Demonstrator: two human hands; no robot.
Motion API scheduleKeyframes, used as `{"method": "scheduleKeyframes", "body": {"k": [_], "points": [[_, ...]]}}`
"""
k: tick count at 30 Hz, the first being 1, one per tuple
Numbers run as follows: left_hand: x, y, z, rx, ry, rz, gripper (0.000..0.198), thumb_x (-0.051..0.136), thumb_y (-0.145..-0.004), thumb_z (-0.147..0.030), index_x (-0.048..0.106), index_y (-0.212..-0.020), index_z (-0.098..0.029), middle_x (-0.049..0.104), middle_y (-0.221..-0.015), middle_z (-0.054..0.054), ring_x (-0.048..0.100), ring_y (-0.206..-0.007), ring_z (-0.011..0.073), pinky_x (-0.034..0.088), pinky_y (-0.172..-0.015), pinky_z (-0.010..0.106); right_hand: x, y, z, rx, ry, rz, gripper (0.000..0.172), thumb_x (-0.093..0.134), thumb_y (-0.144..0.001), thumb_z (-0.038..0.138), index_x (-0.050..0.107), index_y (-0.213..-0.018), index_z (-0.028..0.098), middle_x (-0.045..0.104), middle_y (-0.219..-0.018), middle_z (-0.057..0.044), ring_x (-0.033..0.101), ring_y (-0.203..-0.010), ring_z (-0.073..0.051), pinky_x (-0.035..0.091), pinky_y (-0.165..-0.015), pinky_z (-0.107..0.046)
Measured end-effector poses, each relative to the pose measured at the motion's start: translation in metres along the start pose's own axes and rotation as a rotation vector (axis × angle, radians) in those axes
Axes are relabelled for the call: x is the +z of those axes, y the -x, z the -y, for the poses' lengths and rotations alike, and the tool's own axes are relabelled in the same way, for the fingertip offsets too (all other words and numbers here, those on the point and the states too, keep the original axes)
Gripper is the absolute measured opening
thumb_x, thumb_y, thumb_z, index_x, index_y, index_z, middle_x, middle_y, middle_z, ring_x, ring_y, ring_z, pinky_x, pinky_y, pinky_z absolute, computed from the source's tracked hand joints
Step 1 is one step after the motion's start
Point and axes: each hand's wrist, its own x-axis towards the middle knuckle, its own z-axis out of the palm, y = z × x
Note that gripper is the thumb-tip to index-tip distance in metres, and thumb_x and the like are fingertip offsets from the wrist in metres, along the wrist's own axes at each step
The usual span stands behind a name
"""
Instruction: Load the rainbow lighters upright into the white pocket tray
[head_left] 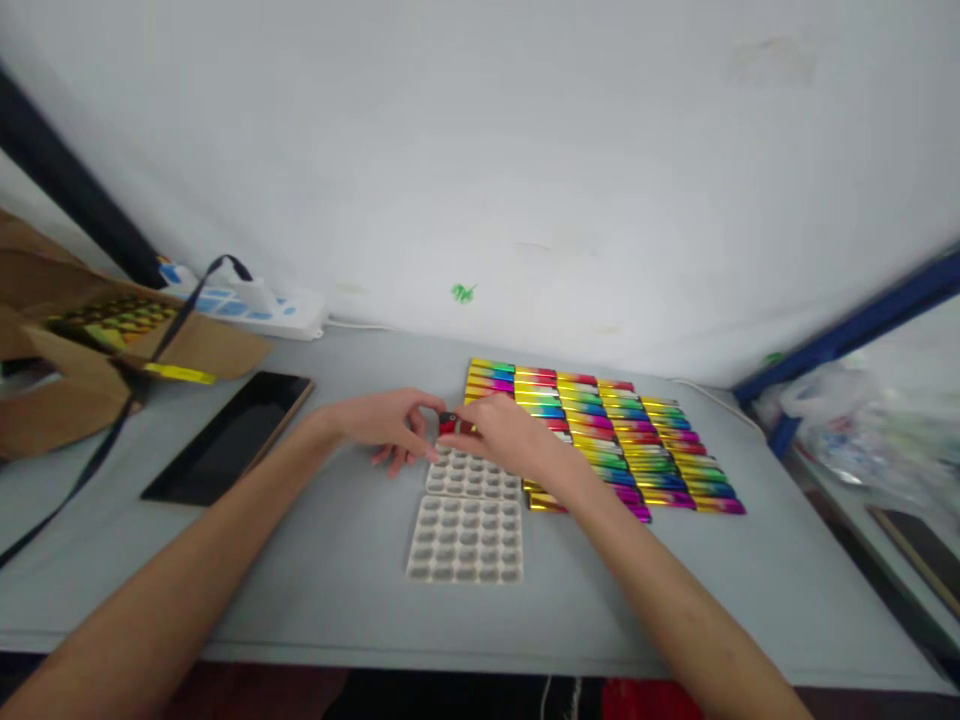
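My left hand (390,425) reaches in from the left, thumb and index finger curved around a small red-and-black piece (447,424), the other fingers hanging loose. From the other side, the bent fingers of my right hand (499,430) close on the same piece, hiding part of it, so its exact kind does not show. Just below both hands lies a pale moulded tray (472,478) with rows of small hollows, its far edge partly covered. A second such tray (466,540) lies nearer to me.
Shiny gold-and-multicoloured slim pieces (615,435) lie in rows to the right. On the left are a dark tablet (232,435), an opened cardboard box (67,400), a white power strip (277,315) and a black strap (112,435). Plastic bags (847,420) sit far right.
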Motion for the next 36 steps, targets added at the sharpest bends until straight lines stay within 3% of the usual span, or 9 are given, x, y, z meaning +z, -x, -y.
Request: {"method": "scheduleKeyframes", "body": {"k": [4, 8, 10, 12, 15, 21, 25, 31, 36], "points": [[-0.004, -0.004, 0.004, -0.043, 0.007, -0.014, 0.078, 0.094, -0.069, -0.057, 0.058, -0.129, -0.023, 0.073, -0.068, -0.001, 0.07, -0.047, 0.0211, 0.045, -0.034, 0.02, -0.028, 0.028, -0.028, 0.07, -0.08, -0.168, 0.042, 0.068, -0.105, 0.044, 0.068, -0.139, 0.018, 0.082, -0.102, -0.008, 0.076, -0.091, -0.021, 0.051, -0.083, -0.03], [-0.005, -0.005, 0.004, -0.026, -0.003, 0.017, 0.071, 0.093, -0.068, -0.06, 0.058, -0.119, -0.025, 0.073, -0.067, 0.0, 0.069, -0.047, 0.0202, 0.046, -0.034, 0.019, -0.061, 0.074, -0.117, 0.385, -0.022, -0.336, 0.027, 0.064, -0.105, 0.041, 0.079, -0.118, 0.022, 0.083, -0.101, -0.006, 0.076, -0.09, -0.022, 0.054, -0.086, -0.032], [-0.005, -0.005, 0.004, -0.019, -0.004, 0.029, 0.07, 0.093, -0.068, -0.061, 0.058, -0.116, -0.025, 0.074, -0.067, 0.0, 0.069, -0.048, 0.0197, 0.047, -0.034, 0.019, -0.073, 0.093, -0.165, 0.55, -0.012, -0.337, 0.021, 0.066, -0.102, 0.033, 0.081, -0.108, 0.02, 0.083, -0.106, -0.009, 0.076, -0.097, -0.024, 0.055, -0.093, -0.035], [-0.004, -0.005, 0.003, -0.017, 0.002, 0.026, 0.069, 0.092, -0.068, -0.06, 0.057, -0.116, -0.025, 0.074, -0.068, -0.001, 0.07, -0.048, 0.0192, 0.048, -0.035, 0.019, -0.08, 0.107, -0.202, 0.589, -0.019, -0.32, 0.017, 0.07, -0.097, 0.026, 0.082, -0.104, 0.017, 0.083, -0.111, -0.012, 0.076, -0.099, -0.026, 0.055, -0.097, -0.038], [-0.003, -0.004, 0.004, -0.009, 0.009, 0.022, 0.068, 0.092, -0.068, -0.06, 0.057, -0.114, -0.025, 0.073, -0.067, -0.002, 0.07, -0.049, 0.0189, 0.05, -0.036, 0.019, -0.083, 0.116, -0.232, 0.577, -0.069, -0.259, 0.017, 0.078, -0.089, 0.028, 0.083, -0.101, 0.016, 0.083, -0.11, -0.012, 0.076, -0.101, -0.025, 0.055, -0.098, -0.036], [-0.002, -0.004, 0.005, 0.003, 0.039, 0.02, 0.063, 0.093, -0.069, -0.058, 0.056, -0.107, -0.025, 0.071, -0.064, -0.003, 0.068, -0.045, 0.0174, 0.049, -0.035, 0.019, -0.082, 0.119, -0.249, 0.562, -0.166, -0.168, 0.021, 0.085, -0.081, 0.03, 0.084, -0.096, 0.015, 0.083, -0.099, -0.01, 0.074, -0.093, -0.023, 0.055, -0.087, -0.033], [-0.002, -0.003, 0.004, 0.005, 0.049, 0.023, 0.063, 0.094, -0.068, -0.058, 0.056, -0.106, -0.025, 0.072, -0.064, -0.002, 0.069, -0.046, 0.0192, 0.048, -0.035, 0.019, -0.083, 0.117, -0.252, 0.569, -0.18, -0.195, 0.019, 0.088, -0.079, 0.034, 0.081, -0.081, 0.017, 0.081, -0.087, -0.009, 0.07, -0.081, -0.022, 0.051, -0.079, -0.033], [-0.002, -0.004, 0.003, -0.013, 0.024, 0.023, 0.067, 0.093, -0.068, -0.06, 0.054, -0.109, -0.024, 0.072, -0.063, -0.002, 0.069, -0.047, 0.0184, 0.05, -0.037, 0.019, -0.09, 0.119, -0.243, 0.608, -0.174, -0.389, 0.037, 0.078, -0.089, 0.053, 0.075, -0.099, 0.017, 0.076, -0.078, -0.006, 0.064, -0.071, -0.019, 0.047, -0.071, -0.032], [-0.001, -0.004, 0.003, -0.017, 0.018, 0.016, 0.068, 0.092, -0.068, -0.061, 0.054, -0.109, -0.024, 0.072, -0.063, -0.002, 0.07, -0.048, 0.0194, 0.051, -0.037, 0.019, -0.088, 0.121, -0.197, 0.527, -0.372, -0.653, 0.05, 0.074, -0.087, 0.064, 0.077, -0.105, 0.018, 0.06, -0.063, 0.002, 0.051, -0.059, -0.015, 0.041, -0.062, -0.032]]}}
